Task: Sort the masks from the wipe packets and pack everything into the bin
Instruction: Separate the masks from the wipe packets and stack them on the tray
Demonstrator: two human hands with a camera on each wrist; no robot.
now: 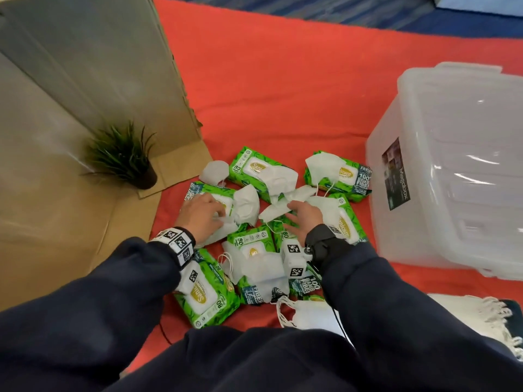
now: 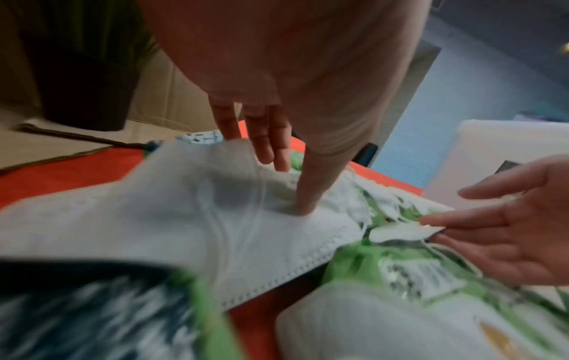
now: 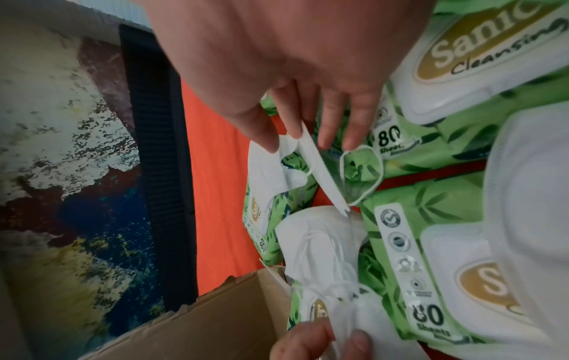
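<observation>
Several green wipe packets (image 1: 256, 167) and white masks (image 1: 214, 171) lie mixed in a pile on a red cloth (image 1: 283, 94). My left hand (image 1: 218, 215) is on the pile's left side and pinches a white mask (image 2: 184, 219), thumb on its front and fingers (image 2: 268, 141) behind its fold. My right hand (image 1: 291, 210) is at the pile's middle, where its fingertips (image 3: 292, 126) pinch the edge of a folded white mask (image 3: 323, 175). That mask's ear loop (image 3: 363, 175) hangs over a packet (image 3: 431, 219). The clear plastic bin (image 1: 424, 179) stands to the right of the pile.
A tall cardboard panel (image 1: 56, 193) stands to the left with a small potted plant (image 1: 124, 157) on its flap. One more mask (image 1: 308, 315) lies close to my knees. A fringed white rug (image 1: 481, 312) lies at the lower right.
</observation>
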